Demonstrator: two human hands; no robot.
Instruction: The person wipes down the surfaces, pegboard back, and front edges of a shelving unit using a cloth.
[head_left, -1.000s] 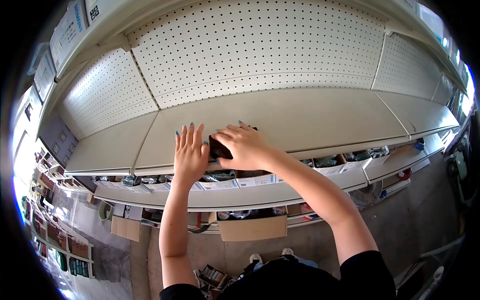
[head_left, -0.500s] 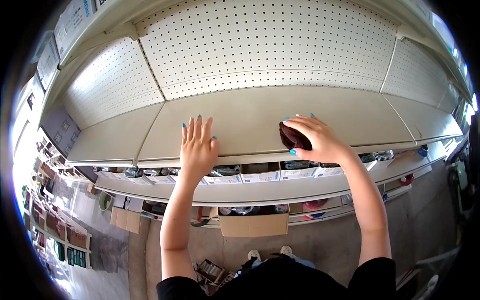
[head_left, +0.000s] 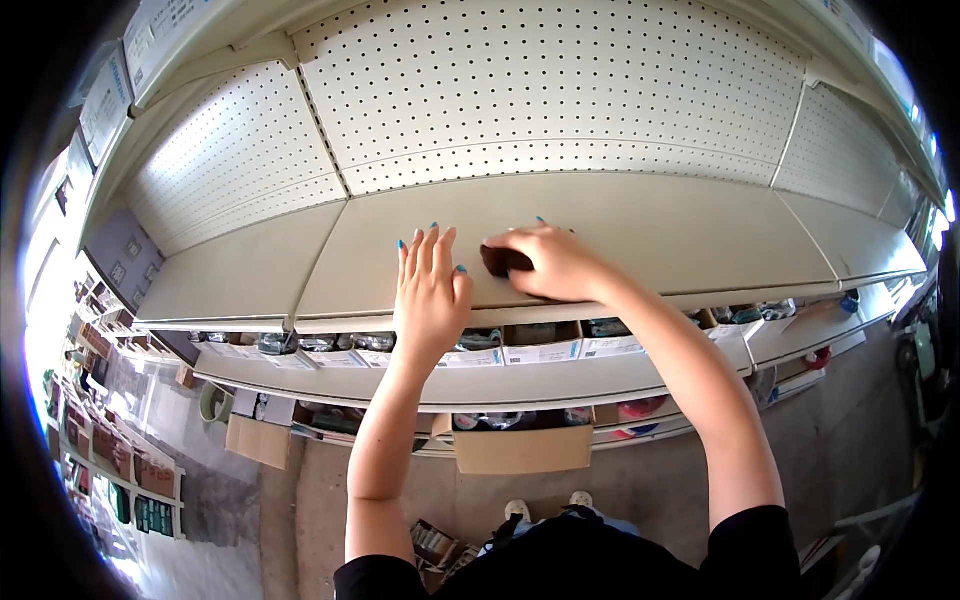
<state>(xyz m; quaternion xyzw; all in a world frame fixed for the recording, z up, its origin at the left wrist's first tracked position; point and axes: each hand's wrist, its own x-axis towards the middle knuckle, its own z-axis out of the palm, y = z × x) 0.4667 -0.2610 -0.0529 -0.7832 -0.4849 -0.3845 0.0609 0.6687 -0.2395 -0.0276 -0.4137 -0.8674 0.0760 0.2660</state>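
A cream metal shelf (head_left: 680, 230) stretches across the view before me. My left hand (head_left: 433, 290) lies on its front edge, palm down with the fingers stretched toward the back. To the right of it, my right hand (head_left: 555, 262) grips a dark brown cloth (head_left: 505, 261) against the shelf top. The cloth pokes out on the left side of that hand; the rest is hidden under the palm and fingers. A gap of bare shelf lies between the cloth and my left hand.
A pegboard panel (head_left: 550, 95) rises behind the shelf. Below are several open white boxes (head_left: 540, 353) with packed goods, and a lower cardboard box (head_left: 525, 450). Labelled boxes (head_left: 105, 110) stand on an upper shelf at left. A green bin (head_left: 213, 403) is on the floor.
My right hand has slid left along the shelf with the brown cloth, closer to my left hand. The left hand stays on the front edge while the view has shifted slightly.
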